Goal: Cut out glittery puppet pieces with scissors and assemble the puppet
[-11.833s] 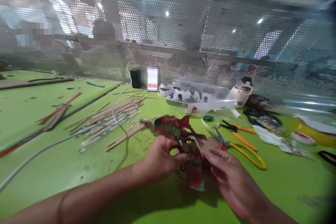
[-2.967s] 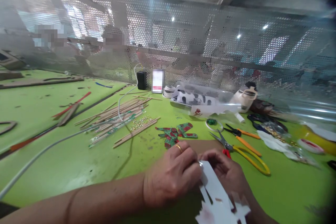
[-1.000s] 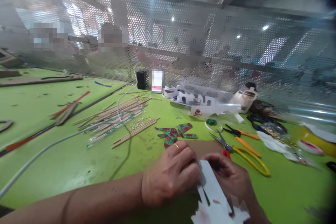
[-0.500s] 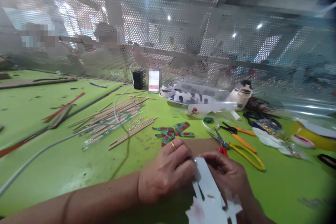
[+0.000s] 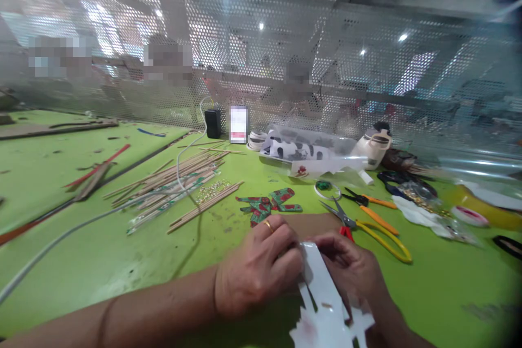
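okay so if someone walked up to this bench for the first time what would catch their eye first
Probably the two hands at the near edge, left hand and right hand, both pinching a white paper cutout over the bright green table. Just beyond them lies a red and green patterned cutout, with yellow-handled scissors to its right and a loose heap of bamboo sticks to its left.

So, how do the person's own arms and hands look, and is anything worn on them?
Both forearms are bare, no sleeves in view. The left hand wears a gold ring on one finger. The right hand shows no ring, glove or watch. No markings are visible.
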`<state>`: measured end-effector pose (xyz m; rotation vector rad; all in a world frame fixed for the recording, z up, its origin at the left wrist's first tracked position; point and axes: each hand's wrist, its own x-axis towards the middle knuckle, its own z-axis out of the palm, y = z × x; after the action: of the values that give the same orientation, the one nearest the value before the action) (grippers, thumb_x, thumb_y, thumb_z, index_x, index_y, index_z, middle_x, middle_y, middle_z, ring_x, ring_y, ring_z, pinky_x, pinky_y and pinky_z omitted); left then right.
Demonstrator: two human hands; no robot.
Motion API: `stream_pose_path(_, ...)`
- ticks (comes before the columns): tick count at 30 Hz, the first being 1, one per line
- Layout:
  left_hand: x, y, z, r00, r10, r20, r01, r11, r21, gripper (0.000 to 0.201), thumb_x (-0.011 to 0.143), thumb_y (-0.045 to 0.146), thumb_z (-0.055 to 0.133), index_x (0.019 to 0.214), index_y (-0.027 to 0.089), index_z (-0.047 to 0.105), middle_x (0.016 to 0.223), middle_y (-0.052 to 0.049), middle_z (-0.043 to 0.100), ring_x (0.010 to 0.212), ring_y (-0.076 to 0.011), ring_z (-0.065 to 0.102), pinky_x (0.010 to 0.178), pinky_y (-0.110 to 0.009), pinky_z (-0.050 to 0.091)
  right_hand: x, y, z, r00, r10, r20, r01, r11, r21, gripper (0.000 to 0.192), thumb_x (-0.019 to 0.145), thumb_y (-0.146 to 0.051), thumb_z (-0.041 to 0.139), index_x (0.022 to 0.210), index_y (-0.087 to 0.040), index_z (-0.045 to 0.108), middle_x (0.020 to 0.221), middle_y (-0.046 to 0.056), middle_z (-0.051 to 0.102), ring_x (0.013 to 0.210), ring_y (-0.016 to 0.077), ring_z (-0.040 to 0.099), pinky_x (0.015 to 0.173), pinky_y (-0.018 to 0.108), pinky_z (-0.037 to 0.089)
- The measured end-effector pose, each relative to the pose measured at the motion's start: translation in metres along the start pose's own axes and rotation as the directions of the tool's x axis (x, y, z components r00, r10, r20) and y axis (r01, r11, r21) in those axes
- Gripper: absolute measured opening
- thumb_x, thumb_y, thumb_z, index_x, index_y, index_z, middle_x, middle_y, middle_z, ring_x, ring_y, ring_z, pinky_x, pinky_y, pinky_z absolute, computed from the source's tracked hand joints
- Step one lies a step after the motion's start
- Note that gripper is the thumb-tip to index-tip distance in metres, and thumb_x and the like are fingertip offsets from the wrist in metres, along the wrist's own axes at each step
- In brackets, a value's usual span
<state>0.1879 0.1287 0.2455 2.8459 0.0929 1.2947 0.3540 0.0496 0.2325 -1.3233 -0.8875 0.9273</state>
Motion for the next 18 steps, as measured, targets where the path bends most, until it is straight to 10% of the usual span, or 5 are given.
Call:
stream_pose_path(12, -0.004, -0.02, 0.019, 0.969, -0.246, -0.005, 0.228, 0.904, -0.363, 0.015, 0.094, 0.016, 0.05, 0.081, 0.018, 0.058, 0.077, -0.006, 0.06, 0.069, -0.0166, 0.052, 0.061, -0.029, 0.045, 0.008, 0.002, -0.004, 0.984, -0.05, 0.172, 0.058, 0.997, -0.045, 0.036, 0.07, -0.048, 0.084, 0.078, -0.021, 0.063, 0.071, 0.004, 0.069, 0.066, 0.0211, 0.066, 0.061, 0.031, 0.056)
stream_pose_path(18, 0.0, -0.019, 0.023, 0.799, -0.593, 0.094, 0.547, 0.655, -0.521, 0.007, 0.083, 0.017, 0.067, 0.087, 0.024, 0.068, 0.086, -0.004, 0.071, 0.082, -0.0213, 0.064, 0.076, -0.033, 0.052, 0.011, 0.004, -0.008, 0.953, -0.066, 0.297, 0.064, 0.998, 0.014, 0.029, 0.08, -0.042, 0.079, 0.086, -0.021, 0.061, 0.08, 0.003, 0.068, 0.074, 0.0193, 0.066, 0.07, 0.03, 0.055)
